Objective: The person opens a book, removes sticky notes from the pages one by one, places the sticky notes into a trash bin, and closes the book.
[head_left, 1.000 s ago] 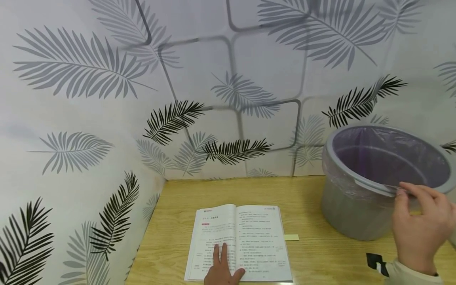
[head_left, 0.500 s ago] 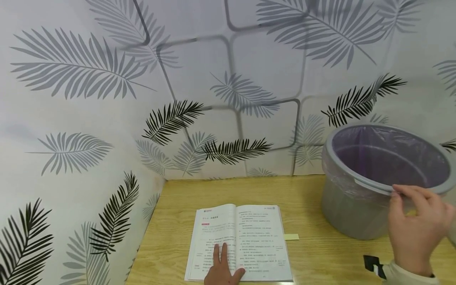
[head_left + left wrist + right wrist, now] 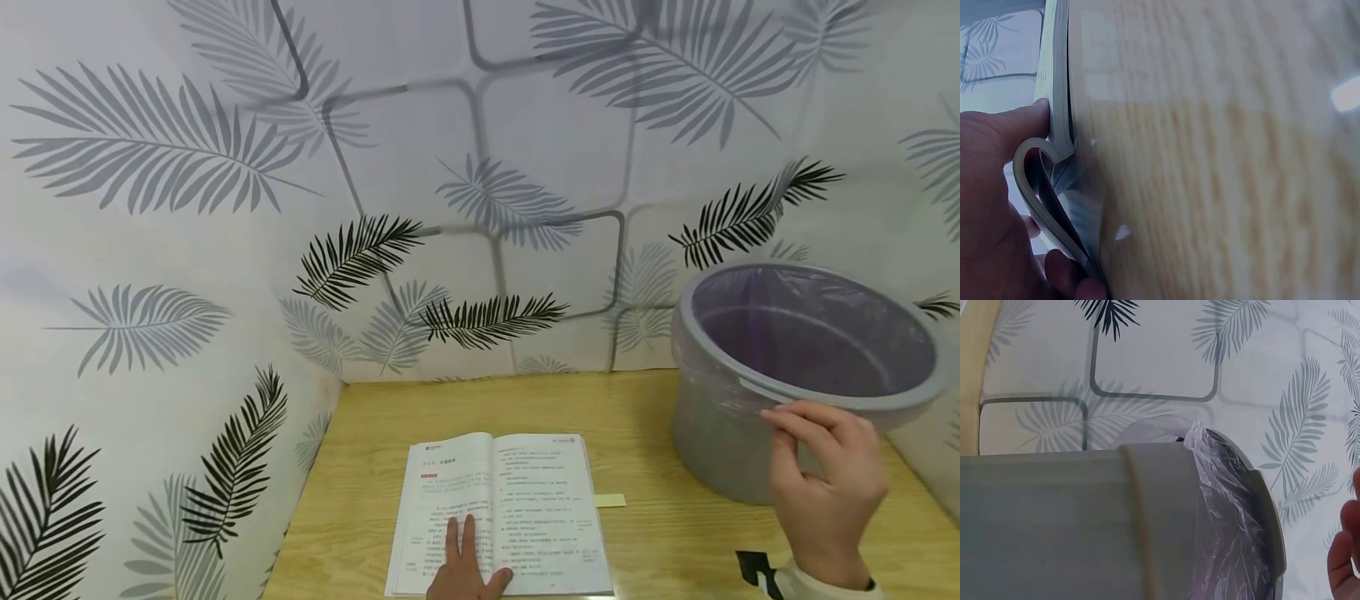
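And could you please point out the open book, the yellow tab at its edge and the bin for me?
Open book (image 3: 536,510): head view, on the right-hand page.
Yellow tab (image 3: 610,500): head view, on the middle of the strip.
Bin (image 3: 723,454): head view, on the grey outer wall.

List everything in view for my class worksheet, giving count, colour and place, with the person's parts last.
book: 1, white pages, open on the table
yellow strip: 1, yellow, at the book's right edge
bin: 1, grey, right of the book
plastic bag: 1, see-through, lining the bin, over its rim
table: 1, light wood, under book and bin
wall covering: count unclear, whitish with grey and black leaves, around the table
black strap piece: 1, black, beside the right cuff
right sleeve: 1, cream, bottom right
left hand: 1, bare, on the book
right hand: 1, bare, by the bin
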Tool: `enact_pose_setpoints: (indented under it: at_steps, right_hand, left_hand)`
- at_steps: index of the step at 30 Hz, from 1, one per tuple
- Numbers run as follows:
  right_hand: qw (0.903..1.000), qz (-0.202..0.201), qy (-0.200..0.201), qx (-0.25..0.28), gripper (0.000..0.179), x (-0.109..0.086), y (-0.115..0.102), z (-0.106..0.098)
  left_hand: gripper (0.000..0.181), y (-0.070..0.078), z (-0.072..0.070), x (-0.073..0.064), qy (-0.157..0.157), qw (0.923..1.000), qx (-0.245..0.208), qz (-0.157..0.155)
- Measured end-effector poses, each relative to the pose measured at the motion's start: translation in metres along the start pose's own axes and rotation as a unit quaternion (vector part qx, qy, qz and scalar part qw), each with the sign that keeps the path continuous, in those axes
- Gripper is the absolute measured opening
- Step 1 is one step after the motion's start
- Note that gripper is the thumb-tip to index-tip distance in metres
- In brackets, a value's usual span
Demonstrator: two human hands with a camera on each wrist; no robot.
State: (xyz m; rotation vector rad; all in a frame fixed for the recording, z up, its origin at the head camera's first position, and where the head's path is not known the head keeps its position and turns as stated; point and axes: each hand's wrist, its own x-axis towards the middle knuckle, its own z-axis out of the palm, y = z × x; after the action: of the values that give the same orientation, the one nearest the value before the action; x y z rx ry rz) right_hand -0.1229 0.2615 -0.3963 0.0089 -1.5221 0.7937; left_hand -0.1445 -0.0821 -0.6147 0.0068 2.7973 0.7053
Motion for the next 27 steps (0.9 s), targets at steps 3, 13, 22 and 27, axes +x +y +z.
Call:
enact_pose_setpoints:
  at_steps: [3, 13, 22, 27]
  right_hand:
    - [0.9989, -0.013, -0.012, 0.043, 0.02, -0.003, -0.002, 0.004]
    - [0.9817, -0.043, -0.15, 0.108, 0.019, -0.035, 0.002, 0.014]
    - [0.9662, 0.006, -0.246, 0.076, 0.027, -0.063, 0.017, 0.017]
    - [0.956, 0.021, -0.285, 0.067, 0.031, -0.076, 0.019, 0.023]
  left_hand:
    - [0.102, 0.001, 0.0, 0.001, 0.004, 1.0, -0.001, -0.005]
    - [0.1, 0.0, -0.001, 0.001, -0.008, 0.9998, -0.017, -0.009]
    - [0.102, -0.003, -0.004, 0.002, -0.011, 0.9997, -0.022, 0.002]
    - [0.104, -0.003, -0.002, 0.002, -0.014, 0.9995, -0.027, 0.0]
